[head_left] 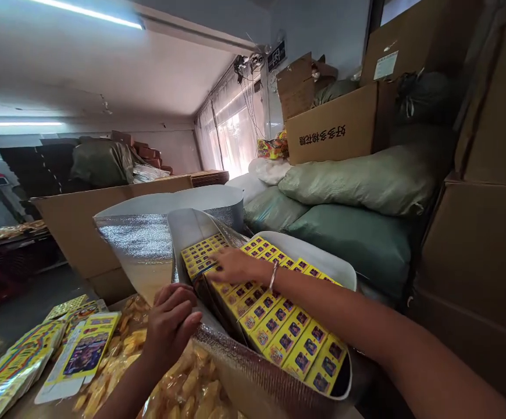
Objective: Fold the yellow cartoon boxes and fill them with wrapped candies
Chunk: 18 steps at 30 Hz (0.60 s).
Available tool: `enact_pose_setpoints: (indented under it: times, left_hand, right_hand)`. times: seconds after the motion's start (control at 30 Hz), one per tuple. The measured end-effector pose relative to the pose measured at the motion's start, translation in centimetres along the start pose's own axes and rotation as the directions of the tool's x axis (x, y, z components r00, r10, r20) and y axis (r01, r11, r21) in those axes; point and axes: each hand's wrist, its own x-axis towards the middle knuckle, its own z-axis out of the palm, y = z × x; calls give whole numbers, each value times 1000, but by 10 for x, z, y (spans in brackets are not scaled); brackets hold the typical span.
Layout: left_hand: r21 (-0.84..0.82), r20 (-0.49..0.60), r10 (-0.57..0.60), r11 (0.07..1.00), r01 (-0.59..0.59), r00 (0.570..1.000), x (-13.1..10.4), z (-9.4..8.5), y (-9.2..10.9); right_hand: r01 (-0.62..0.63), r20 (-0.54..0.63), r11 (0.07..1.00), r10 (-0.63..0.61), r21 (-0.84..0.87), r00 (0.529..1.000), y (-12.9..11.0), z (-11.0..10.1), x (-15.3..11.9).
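Note:
A silver foil-lined bag [274, 372] stands open in front of me, with rows of small yellow boxes [274, 308] packed inside. My left hand [170, 320] has its fingers curled over the near left rim of the bag, the thumb toward the inside. My right hand [231, 265], wearing a bracelet, reaches across the boxes from the right. Its fingers are stretched out and rest on the box tops, beside a dark gap between a smaller far group of boxes [203, 254] and the larger near group. Part of the fingertips is hidden at that gap.
Wrapped yellowish pieces [192, 384] lie below the bag. Flat printed cartons [87, 349] are stacked at lower left. Behind stands another silver liner [143, 238] in a large cardboard box [78, 233]. Green sacks [353, 238] and cardboard boxes [331, 128] pile up at right.

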Motion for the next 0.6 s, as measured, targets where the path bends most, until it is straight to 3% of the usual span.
enact_pose_setpoints:
  times: [0.1, 0.17, 0.23, 0.27, 0.3, 0.37, 0.4, 0.43, 0.47, 0.6]
  left_hand:
    - [-10, -112, -58, 998, 57, 992, -14, 5, 4]
    - [-44, -212, -181, 983, 175, 960, -26, 12, 5]
    - [-182, -337, -360, 932, 315, 870, -37, 22, 5]
    - [-300, -371, -482, 871, 388, 794, -41, 29, 4]
    - [-443, -369, -625, 769, 461, 688, -44, 37, 1]
    - [-695, -232, -873, 458, 554, 430, -46, 53, -6]
    - [-762, -133, -939, 302, 573, 318, -46, 61, -10]
    - [-799, -39, -969, 177, 575, 245, -46, 69, -15]
    - [-822, 46, -975, 86, 563, 215, -46, 76, -19]
    - [-830, 292, -927, -123, 543, 236, -48, 93, -28]
  right_hand:
    - [-191, -40, 982, 191, 4, 981, 44, -14, -13]
    - [-272, -30, 962, 272, -28, 962, 66, -20, -20]
    - [-307, -28, 950, 306, -46, 951, 71, -22, -23]
    - [-324, -32, 944, 323, -52, 946, 67, -21, -23]
    - [-338, -39, 939, 336, -58, 941, 59, -21, -23]
    - [-333, -64, 941, 329, -65, 942, 39, -20, -21]
    - [-313, -73, 948, 308, -67, 949, 29, -19, -20]
    - [-286, -82, 956, 281, -68, 956, 21, -18, -19]
    - [-261, -89, 963, 255, -63, 963, 15, -16, -18]
    - [-318, -18, 947, 319, 35, 948, 17, -7, -13]
